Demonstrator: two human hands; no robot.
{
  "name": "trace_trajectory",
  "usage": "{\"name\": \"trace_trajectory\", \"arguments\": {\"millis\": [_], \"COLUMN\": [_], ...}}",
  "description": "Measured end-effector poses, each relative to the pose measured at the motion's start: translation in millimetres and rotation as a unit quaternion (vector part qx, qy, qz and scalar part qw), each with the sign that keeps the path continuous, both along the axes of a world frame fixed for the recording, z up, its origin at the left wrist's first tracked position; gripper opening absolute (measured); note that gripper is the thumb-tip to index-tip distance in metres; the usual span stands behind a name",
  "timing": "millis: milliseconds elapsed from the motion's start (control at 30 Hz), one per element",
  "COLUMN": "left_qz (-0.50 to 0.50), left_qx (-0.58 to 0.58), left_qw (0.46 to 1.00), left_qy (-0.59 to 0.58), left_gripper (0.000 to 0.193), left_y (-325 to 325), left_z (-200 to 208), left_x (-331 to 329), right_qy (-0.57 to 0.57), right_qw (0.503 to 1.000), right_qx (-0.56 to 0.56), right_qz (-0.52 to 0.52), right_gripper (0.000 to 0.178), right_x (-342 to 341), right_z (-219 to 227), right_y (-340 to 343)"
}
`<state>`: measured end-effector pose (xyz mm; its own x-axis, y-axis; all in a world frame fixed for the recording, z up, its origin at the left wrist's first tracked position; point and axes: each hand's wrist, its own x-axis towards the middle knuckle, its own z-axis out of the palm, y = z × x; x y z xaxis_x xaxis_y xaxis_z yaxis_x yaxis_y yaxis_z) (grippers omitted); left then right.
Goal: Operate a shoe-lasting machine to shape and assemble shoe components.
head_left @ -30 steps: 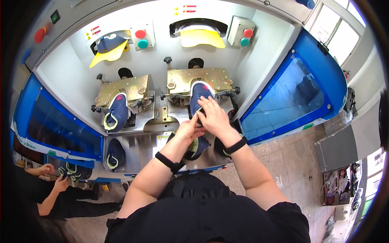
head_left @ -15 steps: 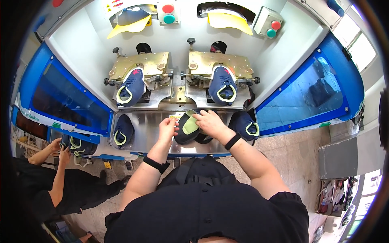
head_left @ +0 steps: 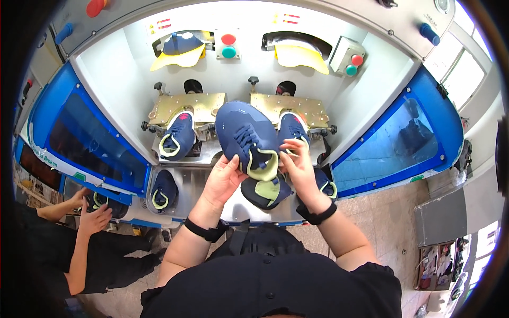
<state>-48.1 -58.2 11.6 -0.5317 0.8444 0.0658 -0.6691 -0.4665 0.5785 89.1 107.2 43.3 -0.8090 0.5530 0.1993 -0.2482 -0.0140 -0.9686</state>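
Raised in front of me is a navy lace-up shoe (head_left: 246,124), its toe pointing away and its pale green collar toward me. My left hand (head_left: 220,183) grips it at the left of the heel. My right hand (head_left: 298,167) is at the right of the heel, fingers apart, its thumb by the collar edge; whether it touches cannot be told. Below the raised shoe, another shoe (head_left: 260,193) with black and green surfaces rests on the metal ledge (head_left: 228,212). Two navy shoes, one left (head_left: 178,135) and one right (head_left: 293,127), sit at the brass-coloured plates inside the machine.
More navy shoes lie on the ledge, one left (head_left: 164,190) and one partly hidden behind my right hand (head_left: 326,183). Blue-framed doors (head_left: 98,135) flank the opening. Button boxes (head_left: 347,56) are on the back wall. A co-worker's hands (head_left: 95,216) handle a shoe at far left.
A navy shoe is now raised with its upper showing; earlier, my hands were at a green-and-black shoe surface low over the ledge. My right hand has moved right. The camera view has shifted.
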Motion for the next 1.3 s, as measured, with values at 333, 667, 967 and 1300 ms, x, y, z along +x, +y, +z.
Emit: {"name": "trace_trajectory", "arguments": {"millis": [333, 667, 967, 1300], "left_qz": [-0.012, 0.013, 0.092, 0.056], "left_qx": [-0.043, -0.054, -0.1, -0.153], "left_qw": [0.998, 0.998, 0.991, 0.987], "left_qy": [0.055, 0.027, 0.011, 0.01], "left_gripper": [0.045, 0.031, 0.025, 0.023], "left_y": [32, -4, -44, -29], "left_z": [50, 17, -11, -6], "left_x": [4, -8, -24, 3], "right_qy": [0.097, 0.039, 0.085, -0.004], "right_qw": [0.767, 0.746, 0.715, 0.75], "right_qx": [0.61, 0.607, 0.443, 0.481], "right_qz": [-0.172, -0.271, -0.533, -0.454], "right_gripper": [0.033, 0.031, 0.02, 0.023], "right_x": [5, -116, -123, -85], "right_z": [61, 156, 96, 62], "right_y": [22, 165, 176, 217]}}
